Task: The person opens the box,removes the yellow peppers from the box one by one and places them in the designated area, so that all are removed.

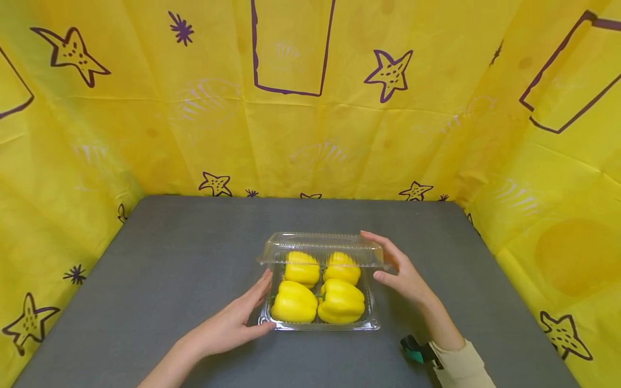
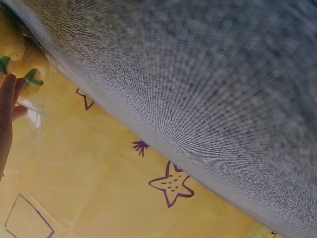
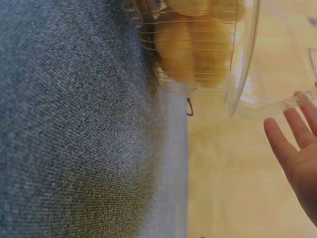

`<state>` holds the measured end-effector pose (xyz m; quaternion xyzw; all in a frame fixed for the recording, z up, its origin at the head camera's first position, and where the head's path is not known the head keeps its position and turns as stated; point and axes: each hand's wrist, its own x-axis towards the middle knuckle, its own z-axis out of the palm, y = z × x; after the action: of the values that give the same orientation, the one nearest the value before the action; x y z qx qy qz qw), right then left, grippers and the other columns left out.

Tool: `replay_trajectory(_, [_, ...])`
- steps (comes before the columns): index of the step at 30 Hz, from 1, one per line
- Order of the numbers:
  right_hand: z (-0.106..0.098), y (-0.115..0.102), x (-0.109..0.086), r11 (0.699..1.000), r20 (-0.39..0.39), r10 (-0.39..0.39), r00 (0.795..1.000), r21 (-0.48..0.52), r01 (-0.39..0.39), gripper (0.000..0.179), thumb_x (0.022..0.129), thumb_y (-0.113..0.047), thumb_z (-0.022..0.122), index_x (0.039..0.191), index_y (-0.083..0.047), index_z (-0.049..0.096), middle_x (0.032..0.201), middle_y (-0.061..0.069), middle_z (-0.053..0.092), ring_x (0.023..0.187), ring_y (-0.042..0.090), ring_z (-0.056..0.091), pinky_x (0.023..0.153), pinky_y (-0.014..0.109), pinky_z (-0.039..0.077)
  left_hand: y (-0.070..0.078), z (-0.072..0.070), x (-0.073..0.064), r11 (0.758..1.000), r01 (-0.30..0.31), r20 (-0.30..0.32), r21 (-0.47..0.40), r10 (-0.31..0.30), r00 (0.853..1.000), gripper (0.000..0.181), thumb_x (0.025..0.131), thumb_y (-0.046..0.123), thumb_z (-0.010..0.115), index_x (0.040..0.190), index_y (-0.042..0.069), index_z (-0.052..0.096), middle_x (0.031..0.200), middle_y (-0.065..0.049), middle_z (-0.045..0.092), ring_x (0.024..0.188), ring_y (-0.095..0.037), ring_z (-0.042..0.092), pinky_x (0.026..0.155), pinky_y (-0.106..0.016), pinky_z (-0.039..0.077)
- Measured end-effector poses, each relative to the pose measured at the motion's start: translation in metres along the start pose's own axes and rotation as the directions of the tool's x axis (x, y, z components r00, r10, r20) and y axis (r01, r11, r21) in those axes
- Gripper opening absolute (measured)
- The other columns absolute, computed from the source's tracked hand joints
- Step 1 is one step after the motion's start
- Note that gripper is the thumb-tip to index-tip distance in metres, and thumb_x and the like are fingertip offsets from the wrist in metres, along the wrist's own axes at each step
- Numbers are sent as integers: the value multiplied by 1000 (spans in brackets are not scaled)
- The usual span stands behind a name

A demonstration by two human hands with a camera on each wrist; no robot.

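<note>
A clear plastic clamshell container [image 1: 373, 322] stands on the table with several yellow bell peppers [image 1: 294, 303] in two rows inside. Its hinged lid [image 1: 276, 245] is raised and tilts over the back row. My left hand [image 1: 233, 324] lies along the left side, fingertips at the wall and thumb at the front left corner, fingers nearly straight. At the lid's right edge is my right hand [image 1: 406, 276], its fingers extended and thumb apart. In the right wrist view, spread fingertips [image 3: 271, 126] are right by the lid's rim. Green stems [image 2: 33, 78] show in the left wrist view.
The grey tabletop [image 1: 184, 258] extends around the container. A yellow curtain [image 1: 310, 140] with purple starfish drawings encloses the back and both sides. On my right wrist is a dark strap with a green part [image 1: 413, 350], next to a beige sleeve [image 1: 461, 366].
</note>
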<state>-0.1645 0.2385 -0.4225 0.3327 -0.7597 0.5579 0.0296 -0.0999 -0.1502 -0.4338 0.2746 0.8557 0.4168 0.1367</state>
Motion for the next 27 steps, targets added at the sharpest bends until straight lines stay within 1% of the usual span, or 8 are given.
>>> replay_trajectory(5, [1,1,4,999,-32,48,998,18,-47,62,88,2,61,147,-8,42,150,12,41,134,26,39,99,38,41,1,0,0,1000,-4,7,-12,4,1000,95,90,39,69,157,7,9,162,-12,10,134,-25,45,107,-39,35])
replay_trajectory(8, [1,3,6,998,-43,54,998,36,-52,59,90,7,58,146,-6,42,148,20,41,130,31,43,97,35,44,1,1,0,1000,-3,6,-13,3,1000,95,91,39,69,157,6,10,162,-12,9,134,-25,44,107,-39,35])
replay_trajectory(11, [1,4,9,997,-54,60,997,52,-57,56,91,11,54,144,-4,43,146,23,42,125,34,47,91,29,47,1,1,0,1000,-3,5,-14,3,1000,95,90,39,69,157,5,9,162,-12,8,135,-25,43,107,-39,35])
replay_trajectory(14, [1,5,11,996,-67,73,995,53,-69,51,94,8,52,143,-4,45,146,20,44,120,28,51,85,26,48,1,1,0,1000,3,5,-11,-3,1000,96,91,40,69,157,6,9,163,-11,8,134,-25,44,106,-40,36])
replay_trajectory(17, [-1,8,12,996,-80,76,994,57,-72,46,97,3,51,142,-4,46,144,20,46,116,21,55,86,26,49,1,1,0,1000,8,3,-5,-8,1000,96,91,41,69,157,7,9,163,-11,8,132,-24,46,106,-41,37])
replay_trajectory(20, [-2,11,14,995,-90,70,993,71,-64,44,98,2,50,141,-2,47,142,21,48,111,22,57,84,25,48,1,2,0,1000,8,-2,-2,-8,1000,95,91,41,68,157,7,9,162,-11,9,131,-24,48,105,-41,37])
replay_trajectory(22, [-2,12,15,994,-98,69,993,88,-60,43,98,1,50,141,-1,47,141,18,50,107,22,59,85,26,49,2,2,0,1000,9,-3,-2,-9,1000,95,91,41,68,157,7,8,162,-11,9,130,-24,48,105,-41,37])
replay_trajectory(27, [-1,14,18,989,-161,108,981,120,-90,40,98,1,52,137,5,48,130,-3,60,107,18,60,91,24,48,2,2,-1,1000,14,-6,4,-14,1000,95,91,41,68,157,8,8,162,-11,9,129,-24,50,105,-42,37])
